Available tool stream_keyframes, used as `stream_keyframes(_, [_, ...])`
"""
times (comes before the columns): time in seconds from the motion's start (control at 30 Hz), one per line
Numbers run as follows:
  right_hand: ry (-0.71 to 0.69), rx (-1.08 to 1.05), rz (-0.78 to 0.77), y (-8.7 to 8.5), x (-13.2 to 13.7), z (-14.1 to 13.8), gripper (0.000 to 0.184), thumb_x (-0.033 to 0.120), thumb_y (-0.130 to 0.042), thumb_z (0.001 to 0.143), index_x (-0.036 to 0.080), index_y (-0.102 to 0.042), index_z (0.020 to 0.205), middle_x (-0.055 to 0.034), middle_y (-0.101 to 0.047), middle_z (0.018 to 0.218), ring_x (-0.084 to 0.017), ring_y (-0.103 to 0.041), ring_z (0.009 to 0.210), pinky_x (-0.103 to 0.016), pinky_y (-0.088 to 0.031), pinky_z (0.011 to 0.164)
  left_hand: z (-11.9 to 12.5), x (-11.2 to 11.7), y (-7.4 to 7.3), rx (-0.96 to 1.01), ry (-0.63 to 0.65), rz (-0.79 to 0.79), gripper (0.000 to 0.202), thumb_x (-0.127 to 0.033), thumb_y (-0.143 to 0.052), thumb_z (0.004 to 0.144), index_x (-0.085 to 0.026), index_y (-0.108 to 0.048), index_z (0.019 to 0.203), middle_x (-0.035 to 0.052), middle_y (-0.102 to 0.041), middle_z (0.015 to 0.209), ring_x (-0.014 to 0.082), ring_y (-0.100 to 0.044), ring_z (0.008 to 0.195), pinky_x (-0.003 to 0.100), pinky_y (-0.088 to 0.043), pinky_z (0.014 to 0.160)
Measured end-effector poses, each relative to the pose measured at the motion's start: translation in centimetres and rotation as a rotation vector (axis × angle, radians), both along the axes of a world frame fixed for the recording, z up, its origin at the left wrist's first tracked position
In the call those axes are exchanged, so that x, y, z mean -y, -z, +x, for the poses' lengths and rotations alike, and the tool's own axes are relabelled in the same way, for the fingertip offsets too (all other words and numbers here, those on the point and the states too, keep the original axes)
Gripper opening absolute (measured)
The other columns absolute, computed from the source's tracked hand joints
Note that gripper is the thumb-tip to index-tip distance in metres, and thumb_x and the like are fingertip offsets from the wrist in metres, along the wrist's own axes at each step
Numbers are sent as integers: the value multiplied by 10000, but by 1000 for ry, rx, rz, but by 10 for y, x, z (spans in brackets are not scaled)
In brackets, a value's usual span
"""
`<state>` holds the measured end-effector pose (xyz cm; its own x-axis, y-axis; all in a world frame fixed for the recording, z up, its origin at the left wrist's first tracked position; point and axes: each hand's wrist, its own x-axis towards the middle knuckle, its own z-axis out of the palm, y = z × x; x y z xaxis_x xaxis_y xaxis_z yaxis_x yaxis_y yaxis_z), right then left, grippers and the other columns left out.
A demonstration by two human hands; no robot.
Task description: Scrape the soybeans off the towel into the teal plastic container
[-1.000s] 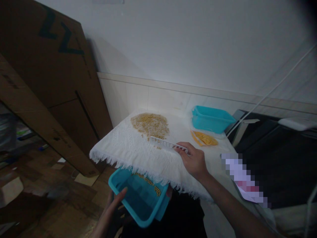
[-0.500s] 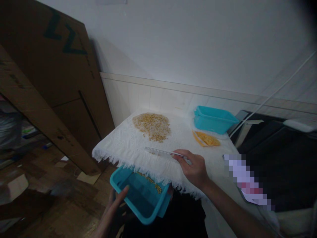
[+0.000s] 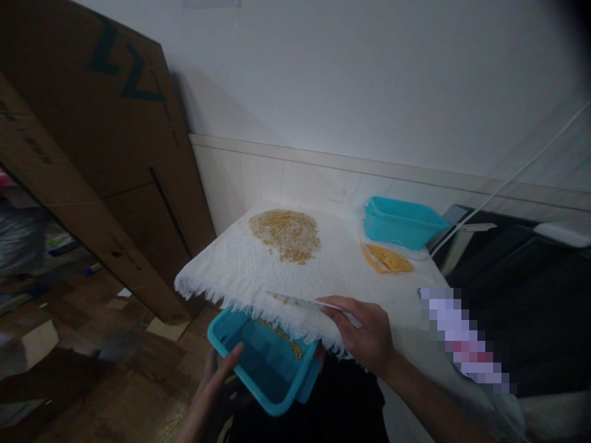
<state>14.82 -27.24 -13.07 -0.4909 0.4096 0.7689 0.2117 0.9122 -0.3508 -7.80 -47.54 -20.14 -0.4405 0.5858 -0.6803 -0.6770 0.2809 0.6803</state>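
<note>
Fingers (image 3: pixel 340 306) pinch a thin white comb (image 3: pixel 295 301), held nearly flat.

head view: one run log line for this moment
left hand: holds teal tub under white cloth edge | right hand: holds white comb at cloth's near edge | bean pile: farther back

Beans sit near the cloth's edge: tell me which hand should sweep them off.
Right. The right hand holds the white scraper by those beans; the left hand holds the teal bin below the cloth.
</note>
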Motion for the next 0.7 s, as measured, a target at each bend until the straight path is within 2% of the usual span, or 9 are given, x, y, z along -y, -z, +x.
stream_keyframes(0.1, [2,3,20,1,7,2,228,212,-664,1086,306,-871,1059,8,-918,958,-187,-898,798,-234,-713,709,0,0,3,-14,-7,-10,1224,-638,-1016,750,-426,-313,1729,225,-623,1676,465,-800,1306,596,-646,1085])
stream_keyframes(0.3, [-105,-56,64,-7,27,2,219,146,-664,1083,297,-805,1153,33,-920,973,-149,-890,786,-195,-698,734,-4,1,7,15,-2,-26,1179,-640,-1028,727,-419,-371,1681,235,-641,1658,441,-832,1237,589,-659,1049])
stream_keyframes(0.4, [-51,-49,86,-13,28,3,178,185,-681,1097,314,-801,1124,45,-916,951,-151,-884,757,-199,-687,695,-5,1,8,22,1,1,1242,-639,-1054,681,-415,-363,1688,239,-654,1644,453,-822,1261,586,-664,1049])
stream_keyframes(0.53, [170,-114,132,-15,-2,6,155,258,-697,1106,299,-829,1036,22,-905,886,-178,-861,677,-235,-678,663,-5,1,9,15,-15,-11,1246,-618,-1060,684,-417,-363,1696,241,-645,1662,475,-811,1284,622,-662,1055])
stream_keyframes(0.63, [334,-163,165,-8,-37,10,179,305,-699,1103,255,-858,1037,-23,-900,874,-191,-831,617,-249,-635,598,-4,0,8,20,-22,-13,1261,-614,-1063,682,-423,-351,1704,234,-633,1677,488,-794,1317,648,-654,1069])
stream_keyframes(0.7, [392,-137,184,-2,-55,13,217,322,-680,1108,241,-872,1045,-41,-901,887,-195,-828,618,-255,-619,599,-3,0,7,24,-29,-4,1263,-613,-1063,683,-423,-354,1711,228,-656,1653,489,-777,1352,650,-651,1081])
